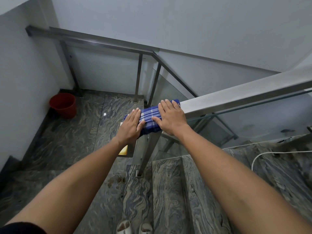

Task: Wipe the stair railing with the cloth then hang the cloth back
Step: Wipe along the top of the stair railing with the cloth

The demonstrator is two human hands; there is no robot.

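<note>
A blue and white checked cloth lies draped over the near end of the steel stair railing, which runs up to the right. My left hand lies flat on the cloth's left end, fingers together. On the cloth's right end my right hand presses down flat, next to the bare rail. Both hands cover part of the cloth; neither curls around it.
A red bucket stands in the landing's far left corner. A second railing with glass panels runs along the back. Marble steps lie below, a white cable at right, and white slippers at the bottom edge.
</note>
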